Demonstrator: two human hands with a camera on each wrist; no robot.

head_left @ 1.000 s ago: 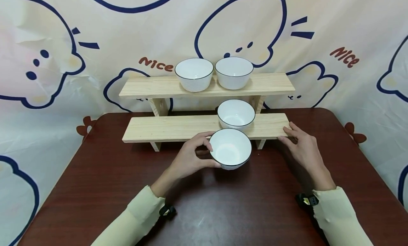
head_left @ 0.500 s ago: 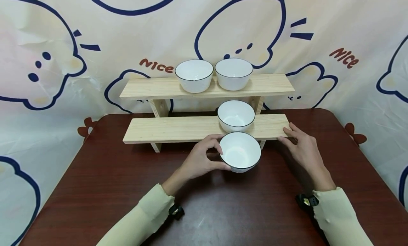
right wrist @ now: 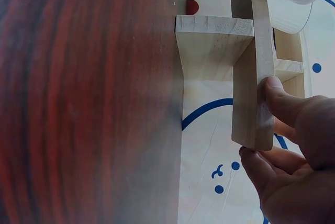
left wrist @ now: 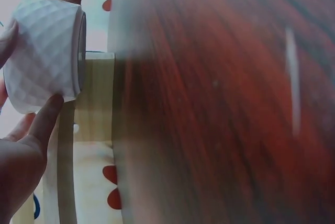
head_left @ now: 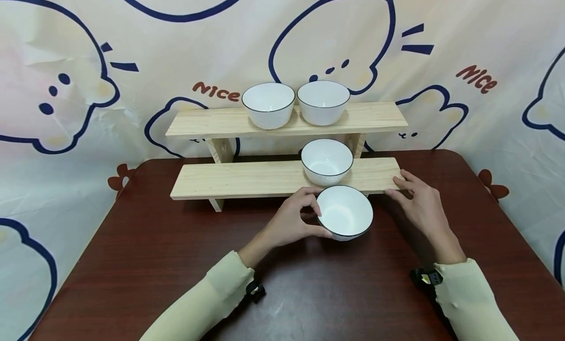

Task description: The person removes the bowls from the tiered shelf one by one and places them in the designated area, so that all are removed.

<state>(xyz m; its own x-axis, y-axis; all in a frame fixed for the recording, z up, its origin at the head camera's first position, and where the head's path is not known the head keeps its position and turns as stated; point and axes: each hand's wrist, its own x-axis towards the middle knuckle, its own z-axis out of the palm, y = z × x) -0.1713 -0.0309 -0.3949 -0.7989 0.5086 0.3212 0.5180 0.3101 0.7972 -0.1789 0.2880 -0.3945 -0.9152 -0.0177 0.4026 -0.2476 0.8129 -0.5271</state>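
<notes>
A white bowl with a thin dark rim is held at its left side by my left hand, thumb in front and fingers behind. In the left wrist view the bowl shows a diamond-patterned outside, raised off the table. My right hand grips the right end of the lower board of a two-tier wooden shelf. In the right wrist view, its thumb lies on the board and the fingertips sit at the board's end. Another white bowl stands on the lower board, just behind the held one.
Two more white bowls stand side by side on the upper board. The shelf rests at the back of a dark red-brown table. Behind it hangs a cartoon-printed cloth.
My left hand has carried the bowl to the right and slightly toward me, along the front of the lower board. My right hand has stayed at the board's end.
</notes>
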